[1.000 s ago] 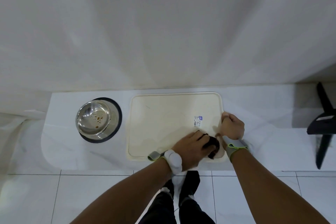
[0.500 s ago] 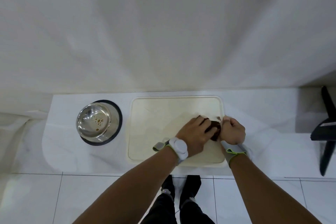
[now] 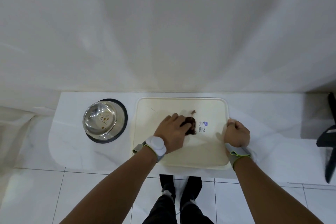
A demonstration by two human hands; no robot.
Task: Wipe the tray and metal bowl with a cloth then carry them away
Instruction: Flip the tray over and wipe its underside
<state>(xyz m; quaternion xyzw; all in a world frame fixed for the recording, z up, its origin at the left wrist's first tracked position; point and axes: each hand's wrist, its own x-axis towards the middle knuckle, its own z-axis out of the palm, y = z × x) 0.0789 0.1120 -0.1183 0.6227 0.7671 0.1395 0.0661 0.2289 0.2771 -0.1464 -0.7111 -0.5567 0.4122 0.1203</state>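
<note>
Head view: left hand (image 3: pixel 172 131) presses cloth (image 3: pixel 190 127) mid-tray (image 3: pixel 181 158); right hand (image 3: pixel 236 136) grips its right edge.

One head-worn wide-angle view looks steeply down from above, close over the worktop (image 3: pixel 76 143), its far edge against the wall.

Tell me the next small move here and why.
Probably sweep the dark cloth under the left hand toward the tray's unwiped near edge, while the right hand steadies the rim; the metal bowl shows brown spots.
</note>
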